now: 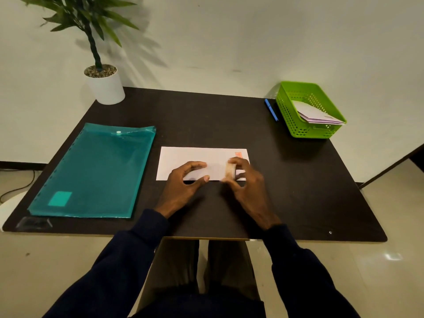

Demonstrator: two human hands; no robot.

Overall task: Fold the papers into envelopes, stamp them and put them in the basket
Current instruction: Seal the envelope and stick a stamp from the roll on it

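Observation:
A white folded envelope [183, 157] lies flat in the middle of the dark table, with a small orange stamp [238, 154] at its top right corner. My right hand [246, 187] grips a small roll of tape [230, 171] upright over the envelope's right part. My left hand [183, 187] hovers over the envelope's lower middle, fingers curled and apart, holding nothing that I can see. A green perforated basket [286, 115] at the back right holds a few finished envelopes [316, 114].
A teal plastic document folder [91, 171] lies on the left half of the table [298, 180]. A blue pen [271, 110] rests beside the basket. A potted plant [105, 86] stands at the back left corner. My legs show below the near table edge.

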